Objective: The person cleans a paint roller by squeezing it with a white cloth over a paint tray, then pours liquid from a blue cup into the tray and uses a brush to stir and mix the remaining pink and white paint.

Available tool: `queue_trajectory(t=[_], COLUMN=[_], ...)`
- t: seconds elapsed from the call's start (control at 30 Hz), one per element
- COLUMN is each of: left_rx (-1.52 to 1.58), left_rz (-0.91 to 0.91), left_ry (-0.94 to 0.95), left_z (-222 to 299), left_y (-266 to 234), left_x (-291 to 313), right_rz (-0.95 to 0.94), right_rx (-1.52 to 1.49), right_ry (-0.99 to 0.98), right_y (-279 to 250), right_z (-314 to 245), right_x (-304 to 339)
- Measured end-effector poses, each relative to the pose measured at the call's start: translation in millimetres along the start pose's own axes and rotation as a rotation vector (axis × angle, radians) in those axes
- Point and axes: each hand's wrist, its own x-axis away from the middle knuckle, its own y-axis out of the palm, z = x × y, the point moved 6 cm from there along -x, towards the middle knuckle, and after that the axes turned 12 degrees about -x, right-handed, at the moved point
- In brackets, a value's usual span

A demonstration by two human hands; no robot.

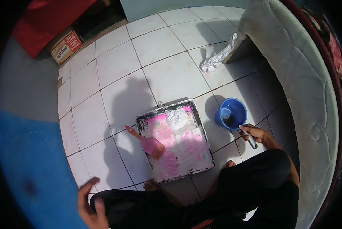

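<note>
My right hand (254, 133) is closed around the grey handle of a blue plastic dipper (221, 118). The dipper hangs to the right of a paint tray, and some liquid seems to lie in its bottom. The square paint tray (186, 172), with a black, paint-smeared rim, rests on the floor in front of me. Pink and white smears cover its inside, and a thick white paint blob (177, 119) sits near its far edge. A paintbrush (152, 146) leans across the tray's left rim, its bristles inside. At lower left my left hand (91, 208) is empty, fingers apart, near my knee.
White tiles (121, 91) make up the floor. A crumpled white plastic bag (218, 57) lies at the far right, beside a pale mattress (304, 76) standing along the right. A cardboard box (66, 46) is at the far left under red cloth (49, 23). A blue-painted wall (30, 164) bounds the left.
</note>
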Motion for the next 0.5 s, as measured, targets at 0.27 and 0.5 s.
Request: queue_trajectory(t=[0.27, 0.5], left_rx=[-0.203, -0.508], left_rz=[-0.16, -0.448], left_ry=[-0.055, 0.203], left_z=[26, 17], left_y=[40, 90], left_x=[3, 17], right_rz=[0.193, 0.243], right_rx=[0.335, 0.811], right_ry=[-0.24, -0.374], right_y=[68, 141], right_z=[-47, -122], right_x=[14, 27])
